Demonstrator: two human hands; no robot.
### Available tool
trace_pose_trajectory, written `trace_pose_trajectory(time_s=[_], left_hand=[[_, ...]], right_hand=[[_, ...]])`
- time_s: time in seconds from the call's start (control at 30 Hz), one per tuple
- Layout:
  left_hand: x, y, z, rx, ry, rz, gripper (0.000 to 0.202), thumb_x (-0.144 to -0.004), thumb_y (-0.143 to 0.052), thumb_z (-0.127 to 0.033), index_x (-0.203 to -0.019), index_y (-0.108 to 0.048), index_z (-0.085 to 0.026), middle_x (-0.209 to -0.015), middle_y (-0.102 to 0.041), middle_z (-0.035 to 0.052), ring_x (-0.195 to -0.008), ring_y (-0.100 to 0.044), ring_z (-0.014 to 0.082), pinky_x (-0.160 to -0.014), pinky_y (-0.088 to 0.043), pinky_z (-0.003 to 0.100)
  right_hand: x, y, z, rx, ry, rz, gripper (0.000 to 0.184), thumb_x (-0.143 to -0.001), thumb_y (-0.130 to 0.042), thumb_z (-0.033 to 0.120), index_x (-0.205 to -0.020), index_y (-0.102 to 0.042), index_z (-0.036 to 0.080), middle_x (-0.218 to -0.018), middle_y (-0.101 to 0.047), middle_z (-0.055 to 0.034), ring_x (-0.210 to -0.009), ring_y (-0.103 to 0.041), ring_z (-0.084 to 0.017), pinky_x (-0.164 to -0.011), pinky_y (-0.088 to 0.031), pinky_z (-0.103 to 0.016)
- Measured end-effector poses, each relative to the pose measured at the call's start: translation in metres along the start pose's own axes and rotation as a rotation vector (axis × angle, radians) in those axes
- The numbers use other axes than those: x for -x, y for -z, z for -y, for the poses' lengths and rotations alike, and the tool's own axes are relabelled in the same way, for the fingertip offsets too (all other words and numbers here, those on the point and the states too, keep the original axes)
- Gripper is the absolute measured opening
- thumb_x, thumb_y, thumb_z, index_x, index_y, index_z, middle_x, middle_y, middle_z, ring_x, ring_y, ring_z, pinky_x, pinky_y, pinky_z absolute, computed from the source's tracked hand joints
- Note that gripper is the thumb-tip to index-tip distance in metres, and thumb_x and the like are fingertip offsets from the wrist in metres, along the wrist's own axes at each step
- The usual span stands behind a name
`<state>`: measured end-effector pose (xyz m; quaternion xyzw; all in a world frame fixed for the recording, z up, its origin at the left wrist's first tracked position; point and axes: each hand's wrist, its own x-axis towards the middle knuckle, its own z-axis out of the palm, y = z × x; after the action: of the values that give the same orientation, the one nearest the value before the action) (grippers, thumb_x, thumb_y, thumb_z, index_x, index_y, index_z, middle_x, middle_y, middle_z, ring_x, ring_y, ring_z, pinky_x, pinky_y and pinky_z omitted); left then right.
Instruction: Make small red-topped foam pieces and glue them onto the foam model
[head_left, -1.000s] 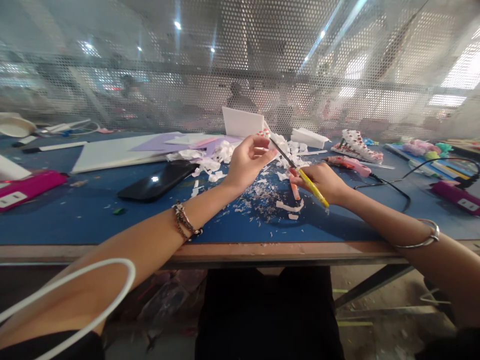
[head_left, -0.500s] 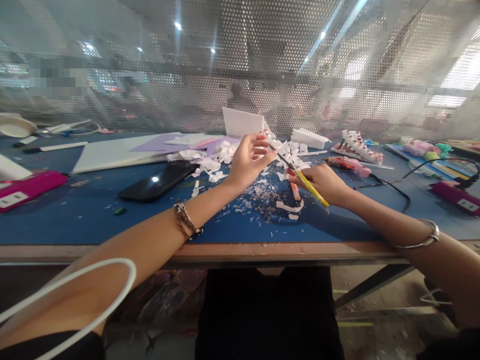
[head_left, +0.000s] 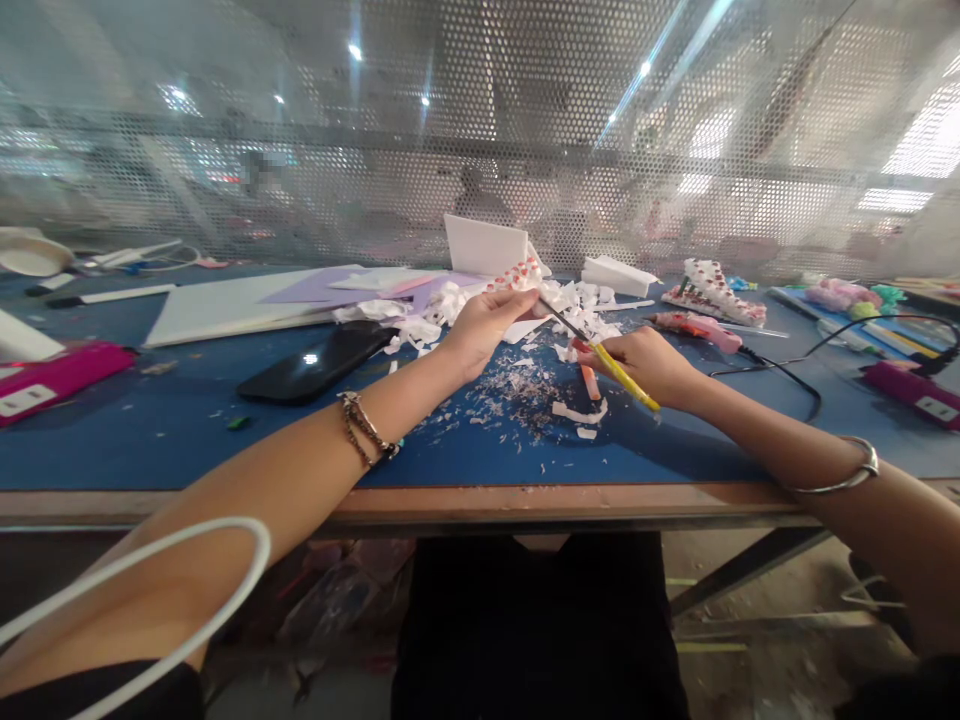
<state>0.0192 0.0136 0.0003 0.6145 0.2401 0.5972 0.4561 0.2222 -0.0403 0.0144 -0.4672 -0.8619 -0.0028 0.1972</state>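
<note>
My left hand [head_left: 486, 325] is closed, pinching a small white piece with red spots [head_left: 523, 270] that sticks up behind its fingers. The fingers cover the lower part of that piece. In my right hand [head_left: 649, 368] is a thin tool with a yellow handle [head_left: 626, 377] and a slim dark shaft [head_left: 564, 320]. The shaft slants up to the left, and its tip reaches the left fingertips. Whether the tip touches the spotted piece I cannot tell. Below both hands, white shavings [head_left: 517, 395] lie on the blue tabletop [head_left: 442, 455].
Crumpled white scraps [head_left: 585, 300] are heaped behind the hands. A black phone [head_left: 319, 365] and white board [head_left: 225, 310] lie to the left. Right are a pink-handled corded tool [head_left: 709, 333], a red-spotted white model [head_left: 709, 290] and a purple power strip [head_left: 911, 393]. A perforated screen [head_left: 517, 110] stands behind.
My left hand has turned, and its fingers have drawn together and lowered. More of the red-spotted piece shows above them now. My right hand and the yellow-handled tool have hardly moved.
</note>
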Motion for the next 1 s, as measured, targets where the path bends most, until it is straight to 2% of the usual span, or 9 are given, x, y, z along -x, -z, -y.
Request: trace_pose_trajectory(time_s=[0.27,0.5,0.63,0.83,1.0], left_hand=[[-0.002,0.004,0.005,0.062,0.096,0.009,0.016,-0.065,-0.070,-0.031,-0.067,-0.069,-0.015,-0.069,-0.067,0.0004,-0.076,-0.061,0.0106,-0.093,-0.039,0.028],[-0.005,0.010,0.015,0.067,0.170,0.023,0.016,-0.062,-0.072,-0.030,-0.070,-0.070,-0.016,-0.072,-0.068,0.0008,-0.077,-0.061,0.0118,-0.094,-0.037,0.031],[-0.004,0.010,0.013,0.002,0.158,0.044,0.017,-0.064,-0.070,-0.032,-0.070,-0.070,-0.016,-0.076,-0.068,0.0023,-0.081,-0.060,0.0131,-0.098,-0.033,0.031],[0.002,0.005,0.004,-0.008,0.154,0.124,0.019,-0.067,-0.068,-0.036,-0.077,-0.070,-0.019,-0.085,-0.069,0.0011,-0.091,-0.060,0.0142,-0.102,-0.029,0.031],[0.004,0.000,0.003,-0.002,0.144,0.146,0.020,-0.068,-0.067,-0.036,-0.076,-0.068,-0.018,-0.081,-0.068,0.0013,-0.085,-0.060,0.0139,-0.098,-0.033,0.032]], right_hand=[[-0.006,-0.006,-0.009,0.164,-0.020,-0.019,0.055,-0.082,-0.034,0.059,-0.057,-0.059,0.016,-0.049,-0.048,-0.0017,-0.046,-0.031,-0.008,-0.048,-0.020,-0.023],[-0.002,-0.002,-0.005,0.111,-0.021,0.068,0.059,-0.083,-0.030,0.061,-0.062,-0.065,0.017,-0.060,-0.058,-0.0061,-0.054,-0.047,-0.010,-0.055,-0.027,-0.023],[-0.005,-0.005,-0.011,0.081,-0.025,0.050,0.059,-0.083,-0.032,0.060,-0.060,-0.064,0.016,-0.056,-0.055,-0.0048,-0.052,-0.044,-0.010,-0.053,-0.026,-0.023],[-0.008,-0.006,-0.020,-0.042,0.052,0.005,0.054,-0.084,-0.035,0.053,-0.054,-0.058,0.013,-0.045,-0.044,0.0012,-0.045,-0.035,-0.006,-0.049,-0.021,-0.023],[-0.006,-0.006,-0.018,-0.089,0.060,-0.009,0.049,-0.082,-0.041,0.050,-0.054,-0.056,0.013,-0.044,-0.043,0.0022,-0.044,-0.035,-0.005,-0.049,-0.021,-0.023]])
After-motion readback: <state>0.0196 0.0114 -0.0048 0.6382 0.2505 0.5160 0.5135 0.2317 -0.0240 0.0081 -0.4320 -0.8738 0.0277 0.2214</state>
